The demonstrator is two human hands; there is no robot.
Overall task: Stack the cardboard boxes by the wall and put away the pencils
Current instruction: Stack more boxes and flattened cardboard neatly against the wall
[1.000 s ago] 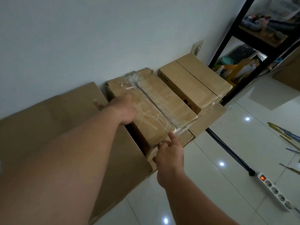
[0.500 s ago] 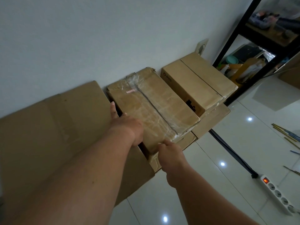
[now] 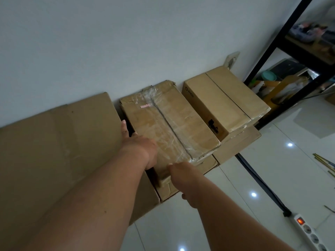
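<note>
A brown cardboard box wrapped in clear tape (image 3: 174, 124) lies on top of a lower box (image 3: 208, 164) by the white wall. My left hand (image 3: 139, 144) is at its near left side, in the gap beside a big flat cardboard sheet (image 3: 54, 142). One digit points up along the gap and the other fingers are hidden. My right hand (image 3: 183, 178) holds the box's near end, fingers curled down over the edge. A second stack, a printed box (image 3: 223, 105) on another box (image 3: 239, 140), stands to the right. Several pencils (image 3: 324, 162) lie on the floor at the far right.
A black metal shelf (image 3: 290, 42) with clutter stands right of the boxes. A black cable (image 3: 261, 185) runs across the glossy white tiles to a power strip (image 3: 308, 230) with a lit switch at the lower right.
My left hand left the top of the taped box and slid to its near left side. My right hand settled lower on the near end. The box stays on the lower one.
</note>
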